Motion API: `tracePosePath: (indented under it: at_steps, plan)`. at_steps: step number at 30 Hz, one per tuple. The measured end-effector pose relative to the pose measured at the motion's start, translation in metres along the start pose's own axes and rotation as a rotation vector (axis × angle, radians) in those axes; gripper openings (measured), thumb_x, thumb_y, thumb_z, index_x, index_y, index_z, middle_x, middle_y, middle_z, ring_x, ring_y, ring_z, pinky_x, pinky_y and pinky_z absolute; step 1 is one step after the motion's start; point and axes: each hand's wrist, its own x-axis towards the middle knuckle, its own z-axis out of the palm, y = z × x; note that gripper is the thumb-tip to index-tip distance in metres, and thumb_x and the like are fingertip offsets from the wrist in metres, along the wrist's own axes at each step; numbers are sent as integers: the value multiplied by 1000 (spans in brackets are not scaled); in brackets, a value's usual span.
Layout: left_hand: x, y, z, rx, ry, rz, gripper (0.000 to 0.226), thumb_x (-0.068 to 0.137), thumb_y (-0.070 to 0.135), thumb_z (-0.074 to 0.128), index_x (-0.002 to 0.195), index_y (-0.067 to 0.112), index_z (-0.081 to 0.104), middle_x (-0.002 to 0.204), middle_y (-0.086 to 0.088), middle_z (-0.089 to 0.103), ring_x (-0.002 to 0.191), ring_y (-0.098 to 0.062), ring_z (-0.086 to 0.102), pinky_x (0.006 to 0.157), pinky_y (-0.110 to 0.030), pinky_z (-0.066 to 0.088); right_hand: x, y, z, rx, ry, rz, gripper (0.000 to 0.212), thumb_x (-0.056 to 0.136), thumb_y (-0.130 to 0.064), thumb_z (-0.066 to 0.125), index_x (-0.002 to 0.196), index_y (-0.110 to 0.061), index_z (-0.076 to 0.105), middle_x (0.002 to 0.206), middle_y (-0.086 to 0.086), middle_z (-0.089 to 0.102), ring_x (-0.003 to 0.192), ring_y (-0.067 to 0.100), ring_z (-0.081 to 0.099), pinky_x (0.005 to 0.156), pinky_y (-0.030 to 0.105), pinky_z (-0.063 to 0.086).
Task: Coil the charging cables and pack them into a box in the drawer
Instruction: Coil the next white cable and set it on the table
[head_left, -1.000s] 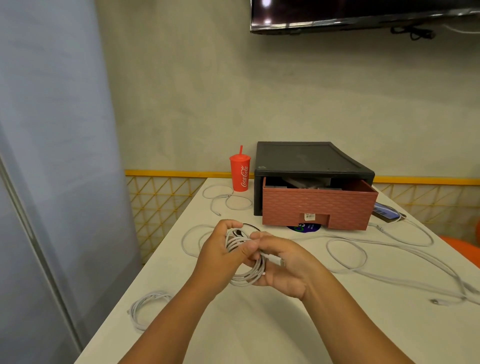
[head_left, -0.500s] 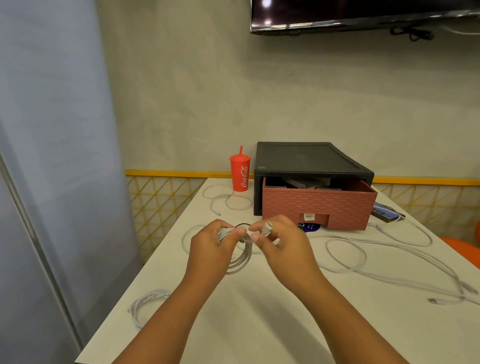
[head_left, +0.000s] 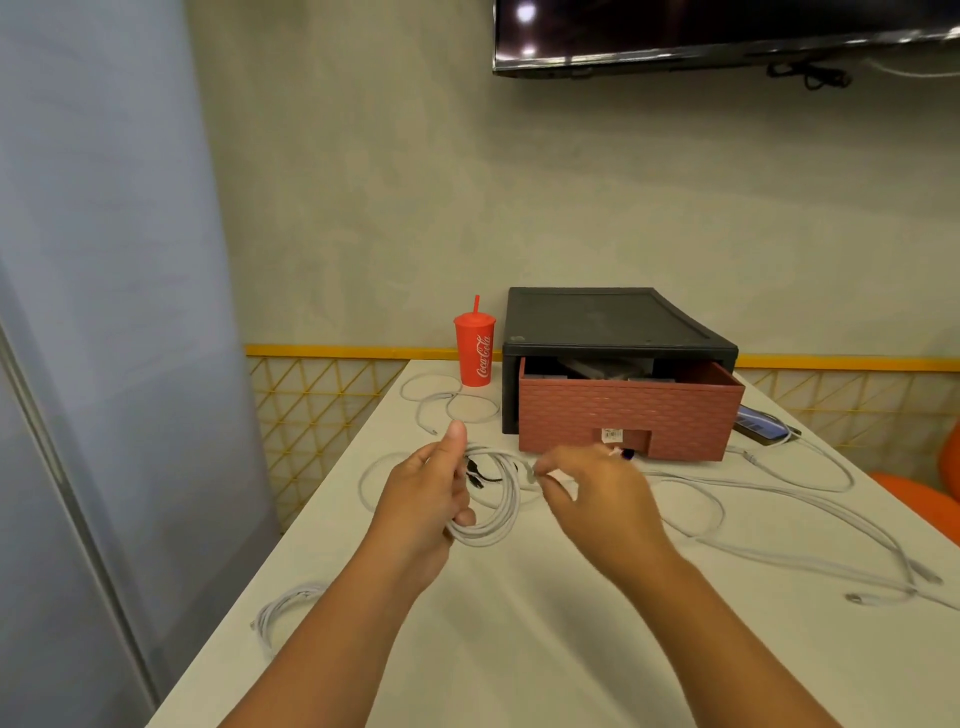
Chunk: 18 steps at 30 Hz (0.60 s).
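Left hand grips the white coil, right hand pinches its tail; loose cables wait, drawer open

A single view is given, taken from a wide-angle camera worn on the head and directed forward and slightly downward along a white rectangular table. The near edge of the table falls below the frame; both forearms enter from the bottom, close to the lens. The far end is closed by a grey plaster wall, seen nearly square-on. A black plastic drawer unit is seen far and right of centre, slightly from above. Straight lines bow toward the frame edges. No second view is provided.
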Motion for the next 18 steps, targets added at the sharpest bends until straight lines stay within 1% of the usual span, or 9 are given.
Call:
tracePosePath:
  at_steps: [3, 4, 6, 7, 9, 11, 13, 15, 18]
  plan:
    - [-1, 1, 5, 61, 60, 65, 40, 89, 43, 53, 62, 14, 48, 44, 8, 33, 39, -9, 30, 48, -25, 32, -9, -7, 17, 355, -14, 124, 26, 86, -8, 56, 104, -20, 71, 97, -12, 71, 87, -1, 62, 76, 8, 44]
    - [0, 1, 5, 80, 87, 89, 39, 88, 44, 53, 63, 15, 50, 44, 8, 35, 39, -9, 31, 50, -26, 34, -10, -11, 19, 508, -57, 168, 28, 84, -8, 56, 103, -21, 72, 95, -12, 72, 87, -2, 63, 78, 9, 45]
    - [1, 2, 5, 94, 132, 121, 39, 88, 46, 52, 65, 15, 51, 47, 8, 38, 42, -9, 33, 52, -27, 36, -11, -18, 21, 797, -128, 275, 26, 76, -17, 58, 97, -21, 72, 92, -5, 73, 85, 5, 63, 80, 24, 48]
    - [0, 2, 5, 98, 151, 135, 38, 88, 47, 51, 66, 16, 52, 48, 7, 38, 44, -10, 35, 53, -28, 37, -11, -20, 21, 912, -153, 336, 24, 74, -19, 58, 94, -18, 71, 91, -1, 72, 84, 8, 61, 78, 28, 47]
    - [0, 2, 4, 135, 189, 175, 38, 89, 49, 48, 67, 18, 52, 52, 5, 41, 48, -11, 39, 57, -28, 40, -9, -23, 20, 1120, -203, 426, 18, 81, -11, 56, 94, -9, 67, 89, 5, 70, 82, 11, 61, 75, 26, 48]
    - [0, 1, 3, 207, 236, 247, 38, 91, 48, 45, 70, 18, 55, 56, 4, 45, 53, -11, 44, 60, -24, 43, -10, -26, 19, 1299, -250, 475, 18, 83, -9, 52, 94, -7, 66, 89, 7, 67, 79, 13, 59, 71, 23, 49]
    - [-1, -1, 2, 280, 281, 330, 36, 92, 45, 45, 77, 16, 60, 60, 3, 53, 59, -10, 50, 55, -17, 43, -12, -30, 17, 1367, -287, 491, 14, 81, -13, 55, 90, -10, 65, 86, 6, 65, 76, 12, 57, 69, 23, 49]
    - [-1, -4, 2, 322, 269, 392, 35, 92, 42, 46, 81, 13, 63, 65, 2, 59, 61, -4, 54, 53, -14, 42, -14, -34, 18, 1322, -283, 490, 10, 88, -9, 55, 89, -12, 64, 79, 1, 67, 68, 7, 59, 68, 22, 47]
    - [-4, -9, 2, 394, 232, 465, 34, 91, 39, 47, 71, 13, 58, 57, 6, 54, 51, 4, 50, 48, -7, 37, -14, -35, 18, 1397, -252, 556, 17, 90, -4, 48, 88, -15, 60, 70, 1, 64, 64, 8, 55, 65, 24, 44]
